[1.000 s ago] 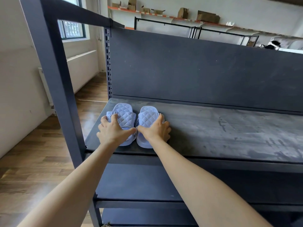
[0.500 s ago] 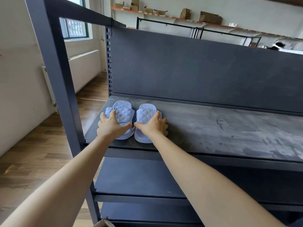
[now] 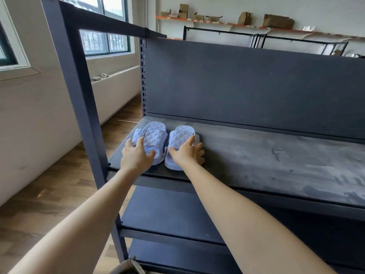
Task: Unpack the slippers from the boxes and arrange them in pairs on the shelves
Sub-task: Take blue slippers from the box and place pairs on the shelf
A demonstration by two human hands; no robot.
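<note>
Both arms extended fwd, elbows nearly straight. Bare left forearm (image 3: 88, 214) runs up from lower-left corner; bare right forearm (image 3: 246, 214) from lower-right. They converge toward the hands.

Bare left hand (image 3: 136, 157): palm down, wrist flat, fingers (image 3: 140, 140) straight & slightly spread, pointing away from body. Thumb (image 3: 151, 154) splayed inward, to the right.

Bare right hand (image 3: 187, 153): palm down, fingers (image 3: 190, 139) straight, fanned a bit to the right. Thumb (image 3: 172, 150) splayed inward, to the left.

Hands level w/ each other, side by side. Thumb tips point at each other, apart.
</note>
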